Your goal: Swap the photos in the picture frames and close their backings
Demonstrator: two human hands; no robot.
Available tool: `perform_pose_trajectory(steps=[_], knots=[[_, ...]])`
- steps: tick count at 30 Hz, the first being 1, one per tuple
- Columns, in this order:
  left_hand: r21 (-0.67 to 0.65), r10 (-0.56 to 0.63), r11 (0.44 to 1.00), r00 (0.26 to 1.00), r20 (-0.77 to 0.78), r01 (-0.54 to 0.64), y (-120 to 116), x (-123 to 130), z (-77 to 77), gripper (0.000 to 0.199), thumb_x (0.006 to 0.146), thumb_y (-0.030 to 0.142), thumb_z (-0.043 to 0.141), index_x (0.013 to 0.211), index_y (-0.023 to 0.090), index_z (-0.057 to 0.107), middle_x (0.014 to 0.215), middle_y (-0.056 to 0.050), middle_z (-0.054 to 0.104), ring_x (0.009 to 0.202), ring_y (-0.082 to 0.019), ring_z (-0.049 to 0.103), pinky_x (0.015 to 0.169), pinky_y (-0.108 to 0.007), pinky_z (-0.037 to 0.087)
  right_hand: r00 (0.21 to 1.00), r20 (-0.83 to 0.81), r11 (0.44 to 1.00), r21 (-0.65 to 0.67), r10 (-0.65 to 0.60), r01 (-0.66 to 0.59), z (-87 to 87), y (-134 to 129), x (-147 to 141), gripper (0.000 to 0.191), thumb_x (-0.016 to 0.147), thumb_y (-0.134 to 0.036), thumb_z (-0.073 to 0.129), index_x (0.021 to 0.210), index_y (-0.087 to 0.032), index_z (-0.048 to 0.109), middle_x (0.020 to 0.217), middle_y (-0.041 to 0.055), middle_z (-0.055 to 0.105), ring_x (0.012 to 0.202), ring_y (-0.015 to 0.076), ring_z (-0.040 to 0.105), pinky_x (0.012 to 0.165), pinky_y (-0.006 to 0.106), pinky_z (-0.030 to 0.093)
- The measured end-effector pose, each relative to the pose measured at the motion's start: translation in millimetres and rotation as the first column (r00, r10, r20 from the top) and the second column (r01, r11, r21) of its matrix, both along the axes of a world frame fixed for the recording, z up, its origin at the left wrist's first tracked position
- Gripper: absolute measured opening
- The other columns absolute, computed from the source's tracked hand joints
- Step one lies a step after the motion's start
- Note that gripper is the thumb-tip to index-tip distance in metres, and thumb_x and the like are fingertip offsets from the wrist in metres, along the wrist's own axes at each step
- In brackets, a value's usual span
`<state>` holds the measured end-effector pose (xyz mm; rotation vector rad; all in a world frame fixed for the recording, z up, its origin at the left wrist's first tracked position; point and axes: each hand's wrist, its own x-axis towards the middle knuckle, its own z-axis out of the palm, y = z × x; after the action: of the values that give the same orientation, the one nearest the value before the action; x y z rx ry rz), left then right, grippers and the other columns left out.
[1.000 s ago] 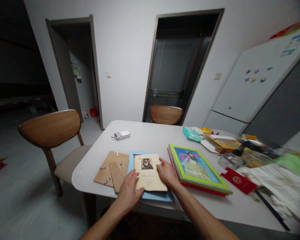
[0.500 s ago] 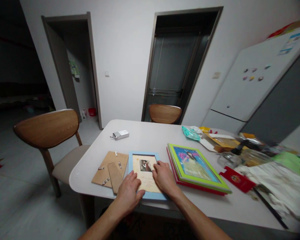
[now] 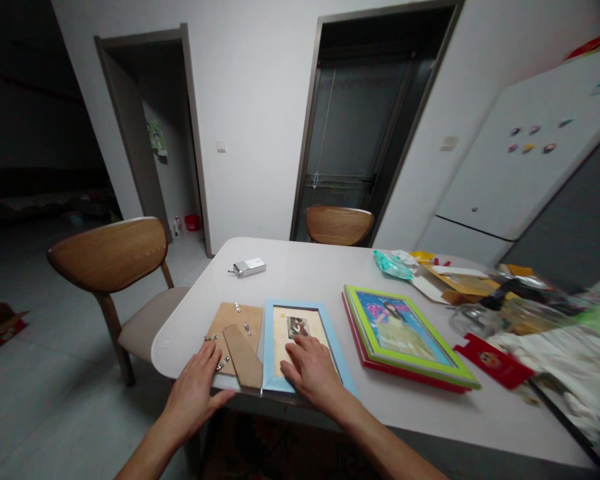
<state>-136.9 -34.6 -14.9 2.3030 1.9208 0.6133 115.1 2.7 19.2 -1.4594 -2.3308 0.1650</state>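
The blue frame (image 3: 269, 340) lay flat at the near edge of the white table (image 3: 300, 273), and the cream printed sheet (image 3: 283, 333) showed inside its rim. A second ago that sheet had overlapped the rim; now all four blue sides framed it, with a dark strip along its far edge.

The left hand (image 3: 195, 387) had left the blue frame's near left corner and moved to the left, onto the near left edge of the brown backing board (image 3: 220, 323). Its fingers were held fairly close together, the thumb spread apart from them by the table edge, and they clamped nothing. The right hand (image 3: 313, 373) had shifted from the blue frame's right side to the near part of the sheet, palm down, fingers slightly bent and a little apart, touching the sheet below its small photo.

The backing board with its metal clips remained just left of the blue frame, the brown strut (image 3: 243, 357) lying slanted across it. Right of the blue frame, the green frame (image 3: 397, 327) still rested on a red one (image 3: 410, 378). The silver device (image 3: 250, 267) stayed beyond the blue frame, to the left; the red packet (image 3: 495, 360) and white cloth (image 3: 570, 367) remained far to its right.
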Motion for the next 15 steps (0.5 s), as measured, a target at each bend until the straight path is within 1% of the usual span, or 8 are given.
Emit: perform_pose_trajectory(steps=[2, 5, 6, 8, 10, 12, 15], knots=[[0.048, -0.010, 0.999, 1.000, 0.004, 0.009, -10.3, 1.5, -2.1, 0.057, 0.061, 0.033, 0.062, 0.114, 0.018, 0.046, 0.126, -0.010, 0.042, 0.116, -0.026, 0.037, 0.097, -0.040, 0.030, 0.998, -0.029, 0.998, 0.018, 0.062, -0.062, 3.6, -7.3, -13.2, 0.027, 0.077, -0.037, 0.044, 0.095, -0.021, 0.056, 0.106, 0.0080, 0.050, 0.100, 0.0219, 0.040, 0.083, 0.034, 0.027], [0.152, -0.033, 0.988, 0.998, 0.056, 0.024, -15.6, -0.8, -4.1, 0.039, 0.065, 0.023, 0.058, 0.103, 0.019, 0.053, 0.113, -0.009, 0.054, 0.105, -0.024, 0.048, 0.090, -0.040, 0.039, 0.984, -0.053, 0.985, 0.030, 0.170, -0.169, 6.8, -19.5, -40.8, 0.034, 0.075, -0.042, 0.045, 0.103, -0.023, 0.051, 0.104, 0.0072, 0.050, 0.098, 0.0222, 0.040, 0.083, 0.036, 0.027], [0.186, -0.032, 0.982, 0.997, 0.076, 0.017, -14.8, -3.4, -5.5, 0.035, 0.066, 0.022, 0.057, 0.100, 0.019, 0.054, 0.108, -0.009, 0.057, 0.102, -0.024, 0.050, 0.087, -0.040, 0.041, 0.982, -0.050, 0.983, 0.026, 0.182, -0.181, 6.5, -22.6, -50.6, 0.037, 0.073, -0.044, 0.047, 0.103, -0.023, 0.051, 0.101, 0.0071, 0.051, 0.095, 0.0226, 0.041, 0.082, 0.037, 0.028], [0.241, -0.010, 0.970, 0.995, 0.102, -0.015, -11.3, -10.4, -9.7, 0.034, 0.066, 0.025, 0.059, 0.099, 0.017, 0.054, 0.104, -0.010, 0.058, 0.098, -0.024, 0.052, 0.085, -0.041, 0.043, 0.983, -0.040, 0.984, 0.018, 0.178, -0.177, 4.2, -25.6, -67.8, 0.042, 0.066, -0.043, 0.055, 0.102, -0.022, 0.050, 0.096, 0.0072, 0.052, 0.091, 0.0236, 0.042, 0.081, 0.039, 0.028], [0.275, 0.008, 0.961, 0.994, 0.108, -0.038, -7.1, -17.1, -13.4, 0.039, 0.064, 0.030, 0.062, 0.100, 0.018, 0.054, 0.107, -0.011, 0.057, 0.100, -0.025, 0.052, 0.084, -0.041, 0.044, 0.985, -0.052, 0.986, 0.007, 0.166, -0.166, 1.3, -24.5, -79.0, 0.042, 0.062, -0.033, 0.059, 0.101, -0.022, 0.051, 0.094, 0.0068, 0.052, 0.088, 0.0235, 0.042, 0.079, 0.039, 0.030], [0.297, -0.003, 0.954, 0.994, 0.113, -0.031, -3.7, -20.3, -13.5, 0.042, 0.063, 0.036, 0.063, 0.101, 0.018, 0.054, 0.110, -0.011, 0.056, 0.100, -0.025, 0.052, 0.084, -0.041, 0.045, 0.980, -0.126, 0.987, -0.009, 0.156, -0.158, 0.6, -20.9, -82.1, 0.042, 0.061, -0.022, 0.057, 0.102, -0.023, 0.051, 0.093, 0.0063, 0.051, 0.087, 0.0221, 0.043, 0.077, 0.036, 0.033], [0.335, -0.046, 0.942, 0.990, 0.135, -0.002, -1.1, -11.6, -3.2, 0.044, 0.065, 0.042, 0.060, 0.102, 0.018, 0.054, 0.111, -0.012, 0.055, 0.101, -0.025, 0.052, 0.085, -0.039, 0.045, 0.942, -0.308, 0.988, -0.043, 0.130, -0.150, 6.4, -15.6, -70.0, 0.045, 0.059, -0.016, 0.054, 0.104, -0.021, 0.051, 0.095, 0.0065, 0.050, 0.090, 0.0202, 0.043, 0.079, 0.032, 0.036]])
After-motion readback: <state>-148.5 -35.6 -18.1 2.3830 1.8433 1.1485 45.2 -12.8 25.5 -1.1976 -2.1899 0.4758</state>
